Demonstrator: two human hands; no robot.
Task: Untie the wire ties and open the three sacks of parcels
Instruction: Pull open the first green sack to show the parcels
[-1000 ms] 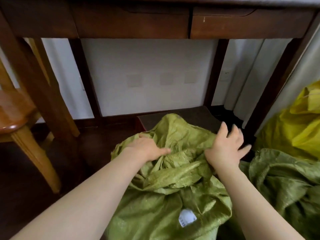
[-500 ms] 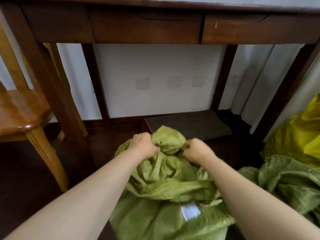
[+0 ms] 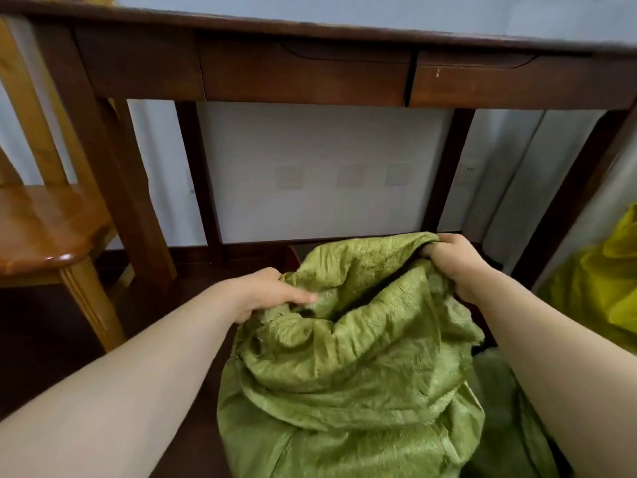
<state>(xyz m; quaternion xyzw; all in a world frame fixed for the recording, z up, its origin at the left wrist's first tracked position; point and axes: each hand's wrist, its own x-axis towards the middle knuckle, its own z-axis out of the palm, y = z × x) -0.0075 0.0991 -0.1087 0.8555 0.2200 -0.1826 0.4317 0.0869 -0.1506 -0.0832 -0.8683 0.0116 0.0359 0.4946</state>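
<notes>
A crumpled green woven sack (image 3: 351, 367) stands on the dark floor in front of me. My left hand (image 3: 265, 293) grips the near-left edge of its mouth. My right hand (image 3: 451, 262) grips the far-right edge, and the mouth gapes as a dark slit between the two hands. No wire tie shows on this sack. A second green sack (image 3: 503, 408) lies behind my right forearm, mostly hidden. A yellow sack (image 3: 599, 291) sits at the right edge of the view.
A dark wooden desk (image 3: 310, 74) with drawers stands right ahead, its legs on either side of the sack. A light wooden chair (image 3: 41, 232) is at the left. White wall and curtain lie behind.
My hands were together on the bunched top of the sack; they have pulled apart, the right one up and to the right, and the sack's mouth has spread open.
</notes>
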